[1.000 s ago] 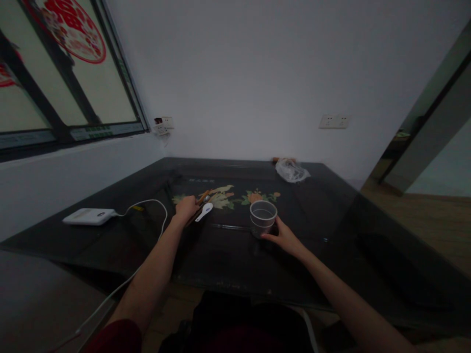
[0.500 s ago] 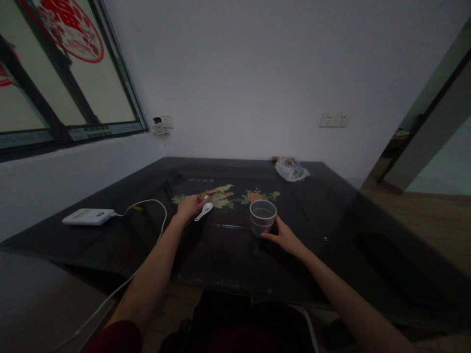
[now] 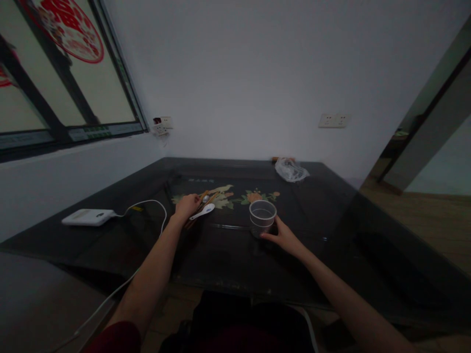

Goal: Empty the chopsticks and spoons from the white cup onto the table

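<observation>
My left hand (image 3: 186,206) is closed around a bundle of utensils: wooden chopsticks (image 3: 209,198) and a white spoon (image 3: 203,212) that sticks out to the right. My right hand (image 3: 283,235) grips the near side of a clear plastic cup (image 3: 262,216) standing upright on the dark glass table (image 3: 228,255). A thin dark stick (image 3: 230,226) lies flat on the table between the two hands, just left of the cup.
A white power bank (image 3: 88,216) with a white cable (image 3: 147,203) lies at the left of the table. A crumpled clear plastic bag (image 3: 291,170) sits at the far edge by the wall. A doorway opens at the right.
My left hand has shifted the utensils slightly; the spoon now points more to the right. The right hand and the cup have stayed in place.
</observation>
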A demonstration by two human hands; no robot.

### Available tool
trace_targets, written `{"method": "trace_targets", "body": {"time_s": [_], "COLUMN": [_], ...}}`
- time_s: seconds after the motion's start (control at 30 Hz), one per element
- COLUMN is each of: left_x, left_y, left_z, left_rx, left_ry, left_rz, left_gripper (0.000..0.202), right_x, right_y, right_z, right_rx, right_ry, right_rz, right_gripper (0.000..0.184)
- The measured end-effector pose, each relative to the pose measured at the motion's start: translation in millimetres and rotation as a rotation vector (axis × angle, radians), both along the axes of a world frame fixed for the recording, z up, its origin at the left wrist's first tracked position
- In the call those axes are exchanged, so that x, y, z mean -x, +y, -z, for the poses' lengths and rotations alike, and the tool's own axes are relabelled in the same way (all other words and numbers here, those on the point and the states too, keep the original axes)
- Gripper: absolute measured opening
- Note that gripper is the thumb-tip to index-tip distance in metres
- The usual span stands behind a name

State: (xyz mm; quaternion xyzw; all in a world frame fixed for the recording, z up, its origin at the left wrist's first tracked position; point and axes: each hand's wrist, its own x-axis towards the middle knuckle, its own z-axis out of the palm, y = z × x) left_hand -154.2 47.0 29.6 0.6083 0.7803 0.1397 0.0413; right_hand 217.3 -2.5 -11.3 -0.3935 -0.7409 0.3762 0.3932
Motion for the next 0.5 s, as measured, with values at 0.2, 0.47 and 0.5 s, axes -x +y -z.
{"method": "trace_targets", "body": {"time_s": [0.2,0.47,0.5], "left_x": [-2.1,-70.6,-87.6], "left_y": [-3.7,-12.4,-15.8], "left_z": [-7.0,-26.3,-24.1], "left_rx": [-0.112,-0.208,-0.175], "left_ry": [-0.006,-0.537,-0.718], "left_rz": [-0.039,0.332,0.411], "left_gripper": [0.032,0.023,0.025], "right_x": [0.4,1.9,2.0], "right_y": [1.0,-1.2,-1.4], "right_z": [2.2,0.3,0.1], "right_rx": [-0.005,-0.002,0.000], "right_ry": [0.007,0.023,0.023], "right_rz": [0.000,-0.001,0.003], "right_gripper": [0.070,0.070,0.070]}}
